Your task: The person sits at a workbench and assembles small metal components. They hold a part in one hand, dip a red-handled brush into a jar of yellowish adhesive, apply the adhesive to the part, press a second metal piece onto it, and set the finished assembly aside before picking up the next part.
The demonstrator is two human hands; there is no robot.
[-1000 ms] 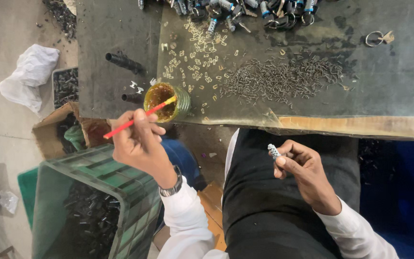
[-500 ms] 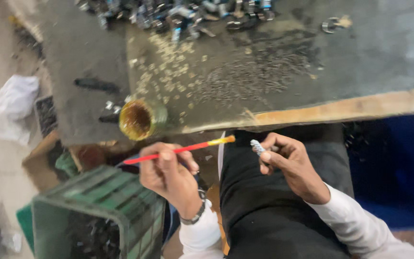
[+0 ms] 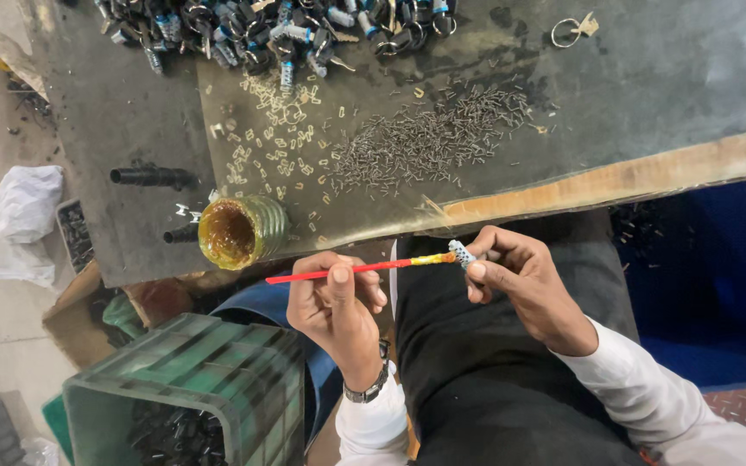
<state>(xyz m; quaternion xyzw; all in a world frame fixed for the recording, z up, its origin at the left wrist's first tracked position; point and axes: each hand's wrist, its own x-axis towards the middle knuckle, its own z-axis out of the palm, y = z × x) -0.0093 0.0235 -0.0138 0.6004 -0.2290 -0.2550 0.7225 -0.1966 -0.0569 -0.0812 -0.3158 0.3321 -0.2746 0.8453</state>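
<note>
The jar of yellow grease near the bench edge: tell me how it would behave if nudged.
The jar lies on its side with ribbed round walls, so it would probably roll. It sits close to the bench edge, so it may drop off. Its smeared rim looks slippery.

The left hand (image 3: 336, 304) is held palm-up over the lap, fingers pinched closed. The right hand (image 3: 520, 280) is beside it, fingertips pinched together; both forearms wear white sleeves.
</note>
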